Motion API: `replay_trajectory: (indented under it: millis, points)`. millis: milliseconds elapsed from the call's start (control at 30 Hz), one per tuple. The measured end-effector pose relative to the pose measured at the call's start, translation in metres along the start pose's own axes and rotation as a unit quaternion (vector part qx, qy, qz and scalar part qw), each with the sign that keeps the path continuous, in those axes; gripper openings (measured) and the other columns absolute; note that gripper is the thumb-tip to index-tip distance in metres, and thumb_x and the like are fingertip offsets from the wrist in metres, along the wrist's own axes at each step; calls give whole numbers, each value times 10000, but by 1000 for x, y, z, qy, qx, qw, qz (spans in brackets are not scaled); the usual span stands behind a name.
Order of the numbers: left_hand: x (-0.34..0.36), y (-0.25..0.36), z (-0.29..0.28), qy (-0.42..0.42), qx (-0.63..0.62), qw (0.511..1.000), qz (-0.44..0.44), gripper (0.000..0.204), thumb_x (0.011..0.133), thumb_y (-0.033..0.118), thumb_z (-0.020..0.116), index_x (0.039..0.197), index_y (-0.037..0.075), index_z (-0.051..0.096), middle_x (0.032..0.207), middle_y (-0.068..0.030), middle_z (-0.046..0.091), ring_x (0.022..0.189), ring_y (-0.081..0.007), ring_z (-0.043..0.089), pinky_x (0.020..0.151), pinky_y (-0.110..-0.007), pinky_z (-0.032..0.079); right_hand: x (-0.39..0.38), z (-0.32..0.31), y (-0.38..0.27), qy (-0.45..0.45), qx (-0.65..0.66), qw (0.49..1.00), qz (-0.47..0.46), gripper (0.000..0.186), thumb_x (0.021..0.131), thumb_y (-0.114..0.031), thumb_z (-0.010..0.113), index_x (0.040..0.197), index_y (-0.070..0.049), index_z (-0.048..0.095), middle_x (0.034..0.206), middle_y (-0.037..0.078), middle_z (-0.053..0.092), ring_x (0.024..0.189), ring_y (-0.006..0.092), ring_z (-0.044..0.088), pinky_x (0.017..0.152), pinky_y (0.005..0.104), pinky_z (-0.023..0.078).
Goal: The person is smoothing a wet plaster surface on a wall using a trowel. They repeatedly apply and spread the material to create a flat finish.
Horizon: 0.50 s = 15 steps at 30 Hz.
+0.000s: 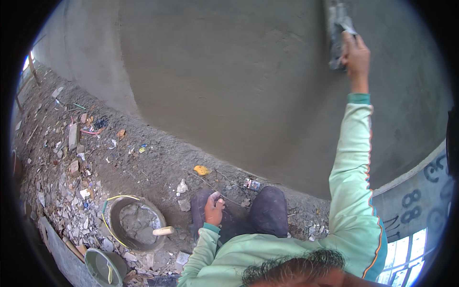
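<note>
- At the upper right of the head view, the right hand (356, 56) is closed around the grip of a trowel (336, 45), fingers wrapped and arm stretched out.
- The trowel's long, grey-smeared blade lies along the wall (229, 86), its far end near the top edge; whether the whole blade touches cannot be told.
- Smooth, dark grey plaster covers most of the wall, with a paler strip at its left.
- Low in the middle, the left hand (213, 210) rests at the left knee of the dark trousers (270, 210), half open, fingers loosely bent, with nothing visible in it.
- Left of that knee, a round tub (114, 222) holds grey mortar (136, 221); a pale tool handle (163, 231) juts over its right side, and a yellow-green cord (106, 221) curves around its left.
- Below the tub, near the lower edge, a grey-green bucket (123, 265) stands tilted.
- Broken rubble (71, 189) litters the ground, and a yellow scrap (202, 170) lies near the wall's foot.
</note>
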<state>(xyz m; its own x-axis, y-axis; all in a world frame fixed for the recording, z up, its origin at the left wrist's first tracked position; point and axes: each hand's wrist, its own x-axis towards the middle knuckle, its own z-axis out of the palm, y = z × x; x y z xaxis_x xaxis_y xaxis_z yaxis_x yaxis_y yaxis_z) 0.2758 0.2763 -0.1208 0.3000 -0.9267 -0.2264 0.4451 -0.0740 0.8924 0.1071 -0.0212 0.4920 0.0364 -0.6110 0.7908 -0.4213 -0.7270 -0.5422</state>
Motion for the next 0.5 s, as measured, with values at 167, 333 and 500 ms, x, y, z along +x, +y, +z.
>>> replay_trajectory:
  millis: [167,333,500]
  points:
    - [1,-4,9,-16,28,999,13,453,990,126,614,1404,-37,527,1286,-148,637,990,-165,655,817,-315,577,-129,47,89,-167,-268,936,-157,554,924,-461,725,1401,-193,644,1095,231,746,1023,414,720,919,467,554]
    - [5,-13,11,-23,13,1000,6,427,989,114,612,1379,-42,539,1211,-124,646,957,-154,652,788,-305,575,-182,22,91,-404,-449,792,-83,606,923,-548,672,1470,-314,556,1022,209,746,940,445,706,843,501,568]
    - [11,-4,1,-24,53,998,18,385,1007,93,594,1362,-45,536,1162,-93,653,899,-156,657,734,-283,569,-57,-70,16,-33,-184,957,-220,438,915,-316,751,1271,-65,698,1232,185,725,1096,351,710,947,420,548]
